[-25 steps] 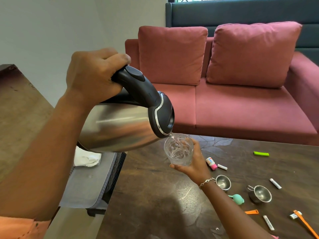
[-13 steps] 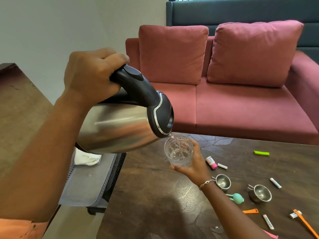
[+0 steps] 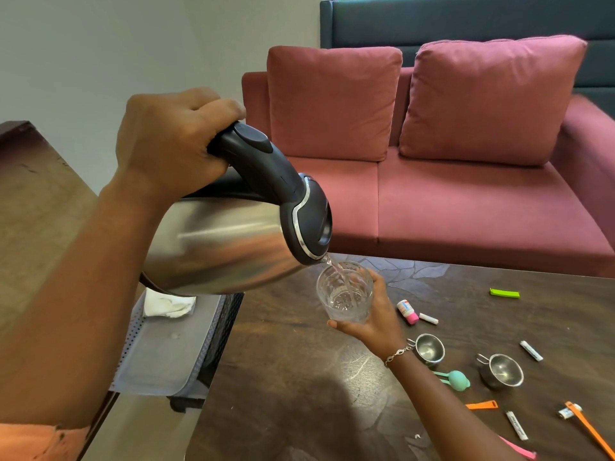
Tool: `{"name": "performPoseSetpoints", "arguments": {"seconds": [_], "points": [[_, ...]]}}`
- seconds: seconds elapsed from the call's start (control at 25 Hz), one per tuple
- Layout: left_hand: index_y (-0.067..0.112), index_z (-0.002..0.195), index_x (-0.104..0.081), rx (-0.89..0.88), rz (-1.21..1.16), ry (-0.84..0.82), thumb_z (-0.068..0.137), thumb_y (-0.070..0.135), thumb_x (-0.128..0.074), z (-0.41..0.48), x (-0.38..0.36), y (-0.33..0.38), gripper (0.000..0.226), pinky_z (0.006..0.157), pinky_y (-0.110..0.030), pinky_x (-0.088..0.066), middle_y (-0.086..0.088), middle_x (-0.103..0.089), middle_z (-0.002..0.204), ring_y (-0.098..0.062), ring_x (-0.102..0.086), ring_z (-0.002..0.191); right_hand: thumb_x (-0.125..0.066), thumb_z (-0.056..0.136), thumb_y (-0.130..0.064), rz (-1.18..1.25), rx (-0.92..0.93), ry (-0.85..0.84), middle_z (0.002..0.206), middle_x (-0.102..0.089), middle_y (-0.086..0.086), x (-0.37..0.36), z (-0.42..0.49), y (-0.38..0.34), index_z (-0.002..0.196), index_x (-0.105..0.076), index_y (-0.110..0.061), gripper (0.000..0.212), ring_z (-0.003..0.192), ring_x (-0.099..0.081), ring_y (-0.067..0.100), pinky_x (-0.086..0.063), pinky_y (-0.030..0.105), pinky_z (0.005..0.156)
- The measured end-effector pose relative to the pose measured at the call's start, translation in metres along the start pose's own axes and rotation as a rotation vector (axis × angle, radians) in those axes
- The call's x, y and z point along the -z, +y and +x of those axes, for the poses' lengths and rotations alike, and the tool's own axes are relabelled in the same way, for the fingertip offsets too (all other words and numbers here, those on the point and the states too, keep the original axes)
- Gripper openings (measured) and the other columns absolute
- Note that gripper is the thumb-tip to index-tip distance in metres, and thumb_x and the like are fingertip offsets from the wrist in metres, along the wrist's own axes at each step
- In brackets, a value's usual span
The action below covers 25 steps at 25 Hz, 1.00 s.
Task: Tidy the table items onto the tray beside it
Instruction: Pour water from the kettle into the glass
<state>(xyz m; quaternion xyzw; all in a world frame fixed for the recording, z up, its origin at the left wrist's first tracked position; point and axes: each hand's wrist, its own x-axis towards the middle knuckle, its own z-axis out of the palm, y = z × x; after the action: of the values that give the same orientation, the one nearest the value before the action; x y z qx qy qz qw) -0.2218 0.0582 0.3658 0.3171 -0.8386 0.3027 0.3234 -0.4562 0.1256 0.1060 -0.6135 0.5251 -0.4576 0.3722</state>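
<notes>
Left hand [image 3: 169, 138] holds the kettle [image 3: 226, 247], partly hiding tray [image 3: 173, 361] and, seemingly, a cloth [image 3: 169, 306].

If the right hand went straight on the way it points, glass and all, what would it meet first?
Most likely the kettle: the right hand points away and leftward, and the glass it holds sits just under the spout. Depth is unclear, so it might pass beneath.

A dusty-red fabric sofa [image 3: 466, 207] is sitting before a dark teal padded panel [image 3: 466, 21]; two plump red cushions [image 3: 332, 104] are leaning against its backrest
</notes>
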Motion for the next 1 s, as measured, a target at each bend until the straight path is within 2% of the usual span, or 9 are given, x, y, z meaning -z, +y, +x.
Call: {"name": "performPoseSetpoints", "arguments": {"seconds": [0.32,0.64,0.84,1.0], "points": [[0.007,0.092,-0.062,-0.008,-0.005,-0.009,0.075,0.005,-0.051,0.0013,0.0012,-0.0004,0.02,0.044,-0.035,-0.047,-0.019,-0.068,0.072,-0.037,-0.06,0.054,-0.077,0.045,-0.051,-0.001,-0.004,0.007,0.124,-0.05,0.001,0.0025,0.0002,0.001,0.118,-0.027,-0.038,0.09,0.115,-0.05,0.013,-0.037,0.012,0.093],[0.007,0.095,-0.061,-0.022,-0.003,-0.014,0.078,0.005,-0.053,0.0066,0.0014,0.0047,0.019,0.046,-0.033,-0.045,-0.021,-0.068,0.074,-0.039,-0.06,0.055,-0.079,0.044,-0.051,-0.01,-0.021,0.025,0.125,-0.049,0.001,0.0048,-0.0038,0.0081,0.116,-0.027,-0.044,0.089,0.117,-0.049,0.015,-0.041,0.031,0.099],[0.003,0.095,-0.063,-0.046,0.034,-0.022,0.081,0.007,-0.052,0.0061,0.0066,0.0046,0.018,0.046,-0.033,-0.044,-0.022,-0.067,0.073,-0.04,-0.06,0.054,-0.078,0.044,-0.049,0.005,-0.015,0.012,0.123,-0.05,0.001,0.0025,-0.0043,0.0049,0.113,-0.028,-0.044,0.085,0.114,-0.05,0.014,-0.039,0.017,0.093],[0.008,0.095,-0.06,-0.04,0.04,-0.021,0.081,0.007,-0.053,0.0078,0.0072,0.0043,0.016,0.044,-0.034,-0.045,-0.021,-0.067,0.073,-0.04,-0.059,0.054,-0.078,0.044,-0.048,0.009,-0.011,0.015,0.124,-0.05,0.002,0.0032,-0.0057,0.0077,0.114,-0.028,-0.044,0.086,0.116,-0.05,0.014,-0.039,0.018,0.094]]}}
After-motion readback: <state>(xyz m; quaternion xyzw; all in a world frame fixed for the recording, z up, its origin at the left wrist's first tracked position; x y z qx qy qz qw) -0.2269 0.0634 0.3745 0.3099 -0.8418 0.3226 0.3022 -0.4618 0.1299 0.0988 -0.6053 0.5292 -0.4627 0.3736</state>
